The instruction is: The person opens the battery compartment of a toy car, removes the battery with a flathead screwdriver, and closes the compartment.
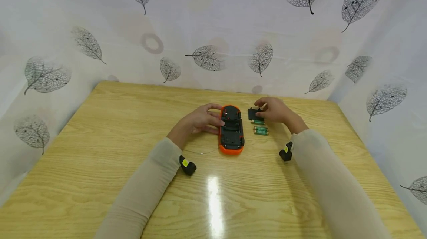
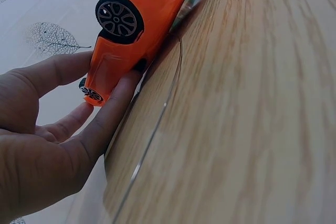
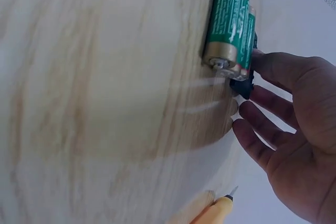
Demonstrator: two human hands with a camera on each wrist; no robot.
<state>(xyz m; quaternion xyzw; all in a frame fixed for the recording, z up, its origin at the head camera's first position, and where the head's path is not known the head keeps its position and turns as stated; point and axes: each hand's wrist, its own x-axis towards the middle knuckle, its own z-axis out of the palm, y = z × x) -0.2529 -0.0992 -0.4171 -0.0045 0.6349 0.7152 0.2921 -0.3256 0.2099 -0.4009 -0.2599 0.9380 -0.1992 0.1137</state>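
Observation:
An orange toy car [image 1: 231,149] lies upside down, its black underside upward and its battery compartment [image 1: 231,125] uncovered. My left hand [image 1: 205,119] grips the car's left side, thumb and fingers spread along the body. In the left wrist view the fingers meet the orange side [image 2: 113,64] near the wheels. To the right of the car lies a black battery cover [image 1: 254,113]. My right hand [image 1: 275,110] pinches its right edge between thumb and index finger. Green batteries [image 1: 261,130] lie just in front of the cover; in the right wrist view they partly hide it.
A thin wire [image 1: 201,153] trails from the car leftward over the wooden table [image 1: 133,128]. Beyond the right hand, a yellow-handled tool [image 3: 214,212] with a pointed tip shows in the right wrist view. A leaf-printed cloth [image 1: 213,20] hangs behind the table.

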